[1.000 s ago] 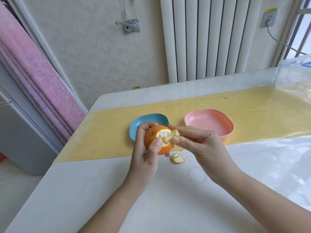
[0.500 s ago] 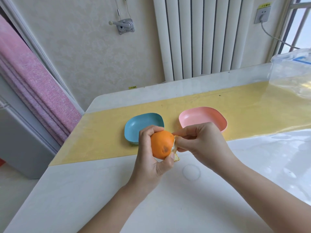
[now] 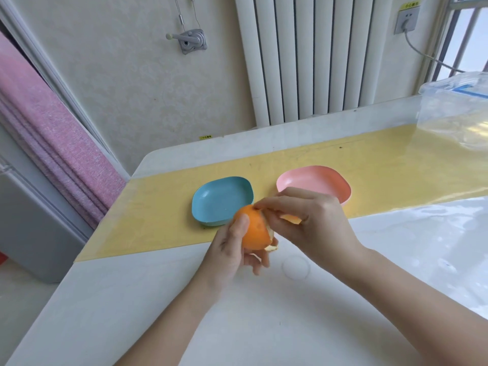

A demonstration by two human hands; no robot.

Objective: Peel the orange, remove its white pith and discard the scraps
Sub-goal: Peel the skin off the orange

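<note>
Over the white table (image 3: pixel 264 326) my left hand (image 3: pixel 232 252) cups the orange (image 3: pixel 253 229) from the left and beneath, fingers curled round it; my right hand (image 3: pixel 314 223) sits just right of it, nearer the torn side, pinching a peel flap (image 3: pixel 290 219); the skin facing me looks mostly whole.

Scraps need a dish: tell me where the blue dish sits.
Head view: the blue dish sits on the yellow mat, left of the pink dish, just beyond the orange.

Orange (image 3: pixel 254 228) before left dish (image 3: pixel 211 204); table (image 3: pixel 264 326) beneath
</note>
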